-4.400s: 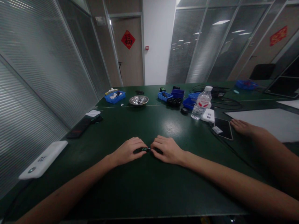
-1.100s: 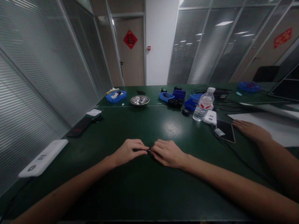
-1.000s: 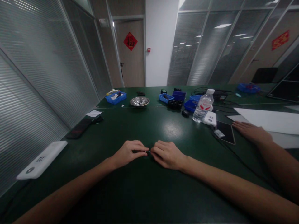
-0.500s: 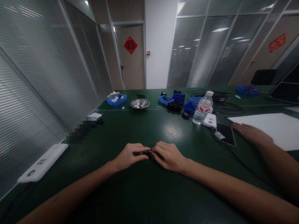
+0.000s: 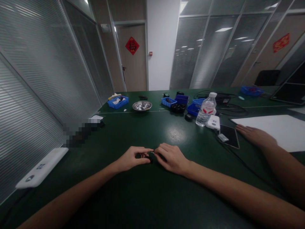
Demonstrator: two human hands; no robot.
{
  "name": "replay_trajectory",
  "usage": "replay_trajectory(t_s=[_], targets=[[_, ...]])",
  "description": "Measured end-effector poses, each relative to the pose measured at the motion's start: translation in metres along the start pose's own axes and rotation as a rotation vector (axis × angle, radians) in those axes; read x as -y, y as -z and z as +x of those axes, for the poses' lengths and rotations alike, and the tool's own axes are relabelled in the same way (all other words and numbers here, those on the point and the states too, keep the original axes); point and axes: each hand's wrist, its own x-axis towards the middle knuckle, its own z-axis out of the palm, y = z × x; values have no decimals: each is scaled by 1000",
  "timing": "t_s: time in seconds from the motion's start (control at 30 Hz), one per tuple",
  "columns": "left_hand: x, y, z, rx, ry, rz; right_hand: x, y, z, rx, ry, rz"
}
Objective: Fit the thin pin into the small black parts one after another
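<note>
My left hand [image 5: 131, 157] and my right hand [image 5: 172, 157] rest close together on the dark green table [image 5: 152, 194]. Both pinch a small dark part [image 5: 150, 156] that lies between their fingertips. The part is mostly hidden by the fingers and too small to name. Both hands have curled fingers closed on it.
Another person's hand [image 5: 254, 136] lies flat at the right beside a black phone [image 5: 229, 136] and white sheet [image 5: 274, 130]. Farther back stand a water bottle [image 5: 206, 109], white box [image 5: 213, 122], blue bins [image 5: 181, 101], a blue tray [image 5: 117, 102] and a metal bowl [image 5: 142, 105]. A white device [image 5: 41, 167] lies left.
My hands stay together on the small part; my left fingers have shifted slightly, showing more of the dark piece. The view has tilted a little. The other person's hand stays put.
</note>
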Motion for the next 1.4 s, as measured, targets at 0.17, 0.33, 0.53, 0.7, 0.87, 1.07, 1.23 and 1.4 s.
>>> replay_trajectory(t_s=[0.17,0.33,0.53,0.7,0.87,1.07,1.23,1.4], targets=[[1,0,0,-28,-7,60,0,-2,0,11,6,-6],[7,-1,1,-77,-34,70,-1,-2,0,24,44,-22],[-1,-1,-1,-105,-18,50,-2,-2,1,37,51,2],[7,14,1,-194,-51,103,-1,0,2,54,33,11],[36,60,-1,-402,24,242,0,2,2,57,34,29],[81,130,-19,-967,246,150,-3,1,0,52,41,32],[110,159,-30,-1311,259,14,-2,1,1,56,42,35],[130,173,-33,-1607,138,-220,-1,2,1,62,31,40]])
